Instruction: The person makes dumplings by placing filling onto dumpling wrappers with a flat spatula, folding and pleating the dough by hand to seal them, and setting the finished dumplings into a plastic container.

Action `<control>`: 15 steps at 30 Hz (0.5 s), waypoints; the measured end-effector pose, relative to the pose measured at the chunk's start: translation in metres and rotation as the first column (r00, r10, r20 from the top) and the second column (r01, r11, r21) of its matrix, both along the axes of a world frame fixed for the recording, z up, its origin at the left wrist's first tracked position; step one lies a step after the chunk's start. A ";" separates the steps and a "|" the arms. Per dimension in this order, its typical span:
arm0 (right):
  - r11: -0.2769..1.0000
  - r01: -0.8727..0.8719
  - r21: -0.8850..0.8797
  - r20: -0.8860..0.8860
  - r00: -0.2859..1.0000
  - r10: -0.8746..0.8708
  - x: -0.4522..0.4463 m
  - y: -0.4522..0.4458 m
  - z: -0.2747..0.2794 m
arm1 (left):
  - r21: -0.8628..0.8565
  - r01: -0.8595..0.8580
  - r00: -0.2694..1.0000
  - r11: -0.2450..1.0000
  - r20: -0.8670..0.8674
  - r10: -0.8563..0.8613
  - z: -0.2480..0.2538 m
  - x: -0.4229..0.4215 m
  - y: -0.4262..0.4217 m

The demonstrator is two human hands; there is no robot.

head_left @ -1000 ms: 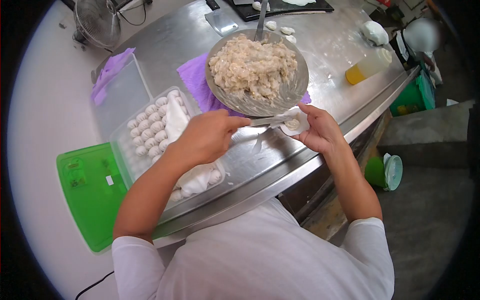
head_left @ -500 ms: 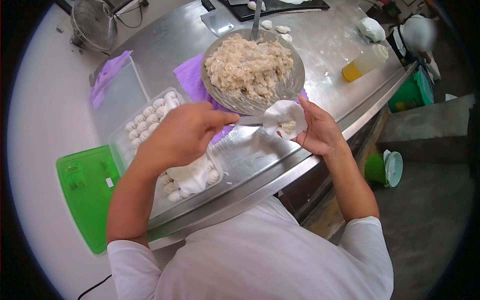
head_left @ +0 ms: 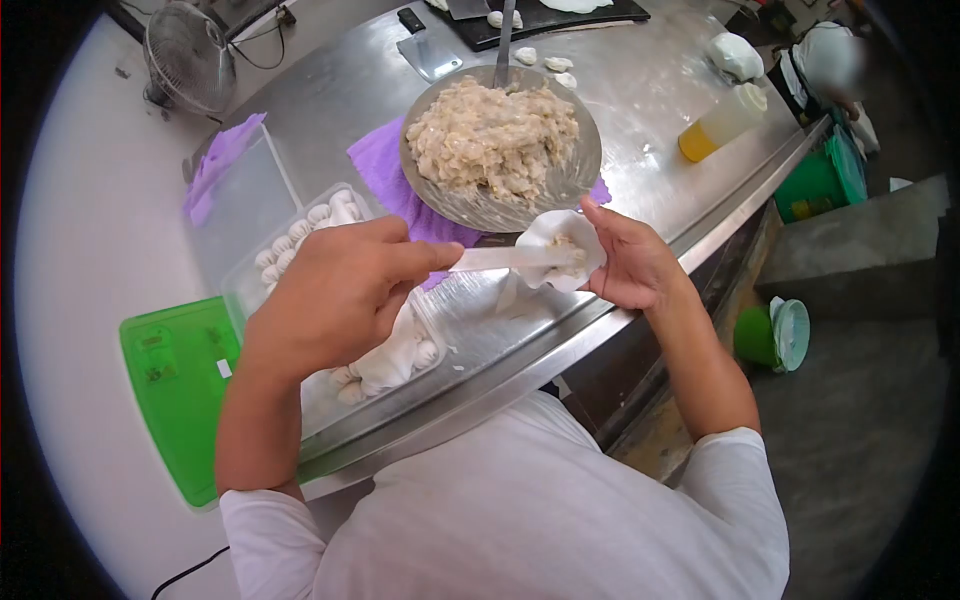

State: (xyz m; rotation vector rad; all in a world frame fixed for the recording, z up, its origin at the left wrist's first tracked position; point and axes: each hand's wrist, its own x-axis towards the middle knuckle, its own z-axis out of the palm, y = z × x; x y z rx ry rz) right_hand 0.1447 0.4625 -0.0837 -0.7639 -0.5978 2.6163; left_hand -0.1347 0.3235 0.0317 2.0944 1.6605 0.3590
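My left hand (head_left: 345,290) is closed on the handle end of a flat spatula (head_left: 500,259). The blade's tip touches pale filling (head_left: 568,256) inside a round white dough wrapper (head_left: 536,240). My right hand (head_left: 635,262) grips that wrapper at its right edge, cupping it near the table's front edge. Just behind sits a wide metal bowl (head_left: 585,165) of chunky filling (head_left: 490,135) with a utensil (head_left: 504,45) standing in it. Below my left forearm and hand, a clear tray (head_left: 232,290) of pleated dumplings (head_left: 425,352) is partly hidden, with white cloth over some.
Purple cloth (head_left: 385,165) lies under the bowl. A cleaver (head_left: 432,58), dough pieces (head_left: 558,64), a black board (head_left: 560,18) and an oil bottle (head_left: 722,122) are on the table (head_left: 640,110). Green lid (head_left: 180,400) at left, fan (head_left: 190,58) behind; a person (head_left: 830,62) at far right.
The wrapper has tilted and opened into a cup facing the spatula. My left hand has shifted left and slightly nearer my body, with the spatula's flat side now showing.
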 end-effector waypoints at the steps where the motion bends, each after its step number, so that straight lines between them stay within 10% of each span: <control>1: 0.999 -0.043 0.006 -0.021 0.999 0.043 0.003 0.002 -0.007 | 0.004 0.001 1.000 1.000 -0.006 0.000 -0.006 0.003 0.000; 7: 0.994 -0.020 0.107 0.122 0.993 0.006 0.006 -0.002 0.011 | 0.007 0.009 0.996 1.000 0.092 -0.010 -0.010 -0.002 0.004; 15: 0.983 -0.110 0.144 0.004 0.994 0.110 0.003 -0.010 0.014 | 0.069 -0.227 0.884 0.972 -0.403 0.235 -0.110 0.015 0.058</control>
